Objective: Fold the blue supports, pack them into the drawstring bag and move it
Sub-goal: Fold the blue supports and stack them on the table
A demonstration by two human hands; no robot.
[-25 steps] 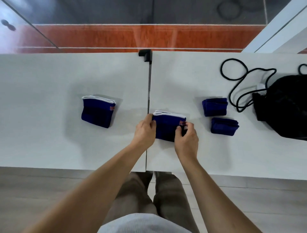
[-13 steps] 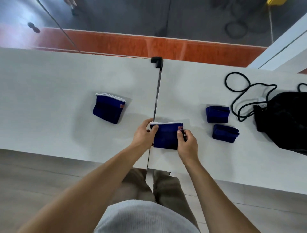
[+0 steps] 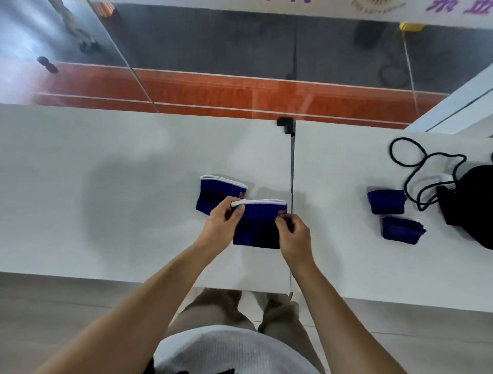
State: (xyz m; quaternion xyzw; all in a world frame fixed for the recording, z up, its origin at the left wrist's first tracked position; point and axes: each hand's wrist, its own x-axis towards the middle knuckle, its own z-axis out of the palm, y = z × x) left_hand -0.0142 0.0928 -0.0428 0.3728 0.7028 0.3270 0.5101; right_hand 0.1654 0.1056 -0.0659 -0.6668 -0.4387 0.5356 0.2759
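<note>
Blue support (image 3: 257,227) pinched between left hand (image 3: 220,228); right hand (image 3: 294,236).

No wording here can be read clearly. A white banner (image 3: 320,8) along the far top edge carries large purple characters (image 3: 458,5), cut off and blurred, beside a round emblem (image 3: 378,3) whose ring text is illegible. The front blue support (image 3: 256,227) bears a small orange-red logo (image 3: 282,212) at its right corner. The rear blue support (image 3: 216,195) has one too (image 3: 242,194). Both are unreadable.

2 white tables (image 3: 133,187) abut; orange floor strip (image 3: 240,93) beyond, grey tiles (image 3: 53,307) below.
</note>
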